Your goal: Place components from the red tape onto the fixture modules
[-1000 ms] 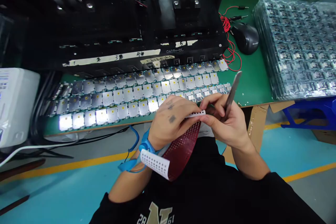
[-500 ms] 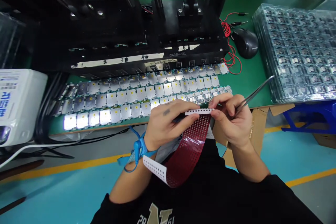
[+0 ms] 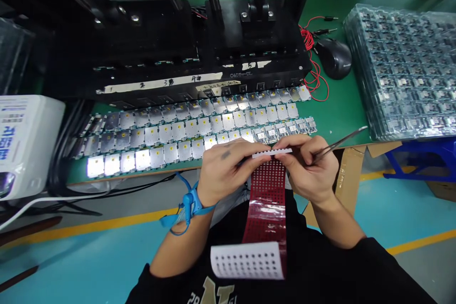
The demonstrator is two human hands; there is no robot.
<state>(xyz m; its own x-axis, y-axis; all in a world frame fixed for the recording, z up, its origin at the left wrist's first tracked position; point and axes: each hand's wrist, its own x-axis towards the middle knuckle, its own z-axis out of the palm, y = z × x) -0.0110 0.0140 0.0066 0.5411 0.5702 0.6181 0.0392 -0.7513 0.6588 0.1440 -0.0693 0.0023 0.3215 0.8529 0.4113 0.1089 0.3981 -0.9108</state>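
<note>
A long dark-red perforated strip point(image 3: 268, 221) hangs down in front of the black shirt; its curled lower end shows a white side with rows of dark dots. My left hand point(image 3: 226, 166), a blue wrist strap point(image 3: 190, 205) below it, pinches the left part of the strip's folded white top edge point(image 3: 271, 152). The thumb and forefinger of my right hand point(image 3: 313, 168) pinch the right part. My right hand also keeps metal tweezers point(image 3: 345, 139) tucked in its fingers, tips pointing out to the right. Beyond both hands lie rows of small circuit boards point(image 3: 190, 127), most with silver covers.
Behind the boards stands a black test fixture point(image 3: 245, 76) with switches and numbered tape. To its right are red wires point(image 3: 315, 83), a black mouse point(image 3: 334, 58) and stacked clear trays point(image 3: 409, 71) of boards. A white device point(image 3: 30, 145) sits at the left.
The strip's lower part has swung from the left to hang straight down, its white end now nearer the camera. My right hand has shifted slightly left along the top edge, and the tweezers tilt lower.
</note>
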